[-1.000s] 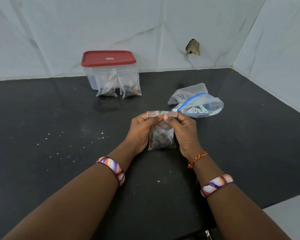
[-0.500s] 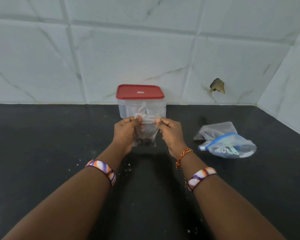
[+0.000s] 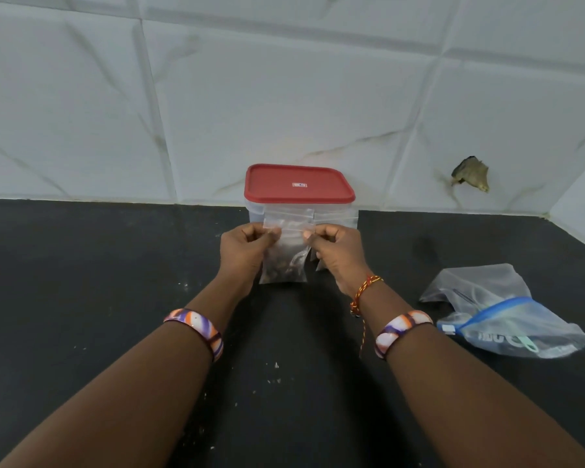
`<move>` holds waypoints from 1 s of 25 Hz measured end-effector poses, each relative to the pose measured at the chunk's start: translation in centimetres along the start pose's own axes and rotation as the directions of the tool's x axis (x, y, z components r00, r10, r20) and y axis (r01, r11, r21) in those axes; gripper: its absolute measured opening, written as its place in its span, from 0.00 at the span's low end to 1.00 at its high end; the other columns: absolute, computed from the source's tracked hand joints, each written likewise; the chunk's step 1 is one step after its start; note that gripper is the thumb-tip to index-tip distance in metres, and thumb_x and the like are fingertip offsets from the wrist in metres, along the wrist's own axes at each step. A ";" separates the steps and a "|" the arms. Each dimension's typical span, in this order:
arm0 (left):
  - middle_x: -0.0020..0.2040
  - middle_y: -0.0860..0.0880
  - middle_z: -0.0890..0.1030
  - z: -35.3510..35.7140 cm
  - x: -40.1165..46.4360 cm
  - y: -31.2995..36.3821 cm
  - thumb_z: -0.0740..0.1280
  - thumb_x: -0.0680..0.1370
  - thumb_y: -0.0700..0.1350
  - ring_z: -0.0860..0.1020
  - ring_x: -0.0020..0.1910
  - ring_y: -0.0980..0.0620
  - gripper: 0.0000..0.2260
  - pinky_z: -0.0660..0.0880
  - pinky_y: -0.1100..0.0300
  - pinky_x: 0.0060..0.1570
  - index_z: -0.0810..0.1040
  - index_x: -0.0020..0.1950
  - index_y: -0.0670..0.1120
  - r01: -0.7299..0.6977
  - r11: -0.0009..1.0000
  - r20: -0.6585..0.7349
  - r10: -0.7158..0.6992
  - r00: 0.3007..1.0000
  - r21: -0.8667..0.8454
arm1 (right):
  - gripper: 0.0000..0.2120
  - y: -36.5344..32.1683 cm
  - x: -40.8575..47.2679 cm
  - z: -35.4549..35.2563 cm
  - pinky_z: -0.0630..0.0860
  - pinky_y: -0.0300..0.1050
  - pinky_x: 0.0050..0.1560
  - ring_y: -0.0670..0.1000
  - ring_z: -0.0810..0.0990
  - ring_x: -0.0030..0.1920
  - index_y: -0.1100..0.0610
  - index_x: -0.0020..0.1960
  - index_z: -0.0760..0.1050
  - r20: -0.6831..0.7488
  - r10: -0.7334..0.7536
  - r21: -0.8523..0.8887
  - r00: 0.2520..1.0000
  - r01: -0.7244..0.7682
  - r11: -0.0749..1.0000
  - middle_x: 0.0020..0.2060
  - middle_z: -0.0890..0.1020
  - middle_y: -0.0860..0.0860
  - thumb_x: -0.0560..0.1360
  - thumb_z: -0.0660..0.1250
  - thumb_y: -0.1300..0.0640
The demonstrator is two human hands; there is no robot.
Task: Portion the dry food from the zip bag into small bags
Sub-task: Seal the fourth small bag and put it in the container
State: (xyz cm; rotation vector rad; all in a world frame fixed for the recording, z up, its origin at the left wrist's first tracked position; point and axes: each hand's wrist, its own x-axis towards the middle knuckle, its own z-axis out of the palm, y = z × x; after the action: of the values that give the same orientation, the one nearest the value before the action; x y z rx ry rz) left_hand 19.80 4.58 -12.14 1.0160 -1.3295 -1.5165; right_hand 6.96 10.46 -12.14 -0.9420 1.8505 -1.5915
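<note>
my left hand (image 3: 247, 251) is pinched on the left top corner of the small bag (image 3: 286, 261), which hangs between my hands in front of the red-lidded container (image 3: 299, 194). dark dry food sits in its bottom. my right hand (image 3: 335, 253) pinches the other corner. the zip bag (image 3: 520, 332) lies well off right on the black counter (image 3: 81, 282).

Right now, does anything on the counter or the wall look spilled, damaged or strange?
Yes. Pale crumbs lie scattered on the black counter between the forearms, and one wall tile has a broken hole near the right corner. Nothing else stands out.
</note>
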 end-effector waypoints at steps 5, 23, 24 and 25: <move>0.37 0.46 0.80 0.7 1.5 -0.6 0.67 0.75 0.38 0.80 0.43 0.46 0.09 0.78 0.50 0.52 0.78 0.35 0.43 -0.008 1.000 -0.023 0.008 1.000 -0.019 | 0.05 -0.3 1.0 0.3 0.73 0.36 0.36 0.42 0.73 0.32 0.62 0.46 0.82 -0.066 -0.016 -0.108 0.998 0.009 0.994 0.32 0.78 0.45 0.73 0.69 0.60; 0.48 0.48 0.77 12.5 -9.5 0.9 0.69 0.73 0.41 0.74 0.43 0.52 0.12 0.72 0.58 0.48 0.76 0.56 0.41 -0.614 0.707 0.448 0.449 0.773 0.351 | 0.15 -3.9 -9.2 -14.8 0.76 0.42 0.32 0.47 0.78 0.25 0.59 0.32 0.79 -0.332 -0.326 -0.360 0.885 0.201 0.911 0.26 0.80 0.52 0.74 0.68 0.52; 0.48 0.49 0.76 13.6 -10.5 0.7 0.71 0.72 0.44 0.73 0.44 0.53 0.16 0.72 0.59 0.49 0.76 0.58 0.42 -0.604 0.716 0.516 0.390 0.762 0.350 | 0.18 -3.4 -10.2 -16.8 0.76 0.44 0.33 0.49 0.77 0.26 0.61 0.30 0.76 -0.409 -0.331 -0.358 0.850 0.184 0.915 0.24 0.78 0.53 0.74 0.67 0.51; 0.50 0.50 0.74 14.6 -11.4 0.3 0.73 0.70 0.47 0.73 0.46 0.54 0.21 0.72 0.60 0.49 0.74 0.60 0.43 -0.585 0.724 0.566 0.325 0.757 0.366 | 0.22 -2.8 -11.2 -18.8 0.75 0.45 0.33 0.52 0.76 0.27 0.63 0.28 0.73 -0.482 -0.323 -0.364 0.815 0.149 0.919 0.23 0.76 0.54 0.74 0.67 0.50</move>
State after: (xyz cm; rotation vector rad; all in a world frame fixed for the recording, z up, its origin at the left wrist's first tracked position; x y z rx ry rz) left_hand 9.44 19.73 -9.90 0.5333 -2.2500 -1.0329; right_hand 0.08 30.68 -6.69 -0.9575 2.5130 -1.8932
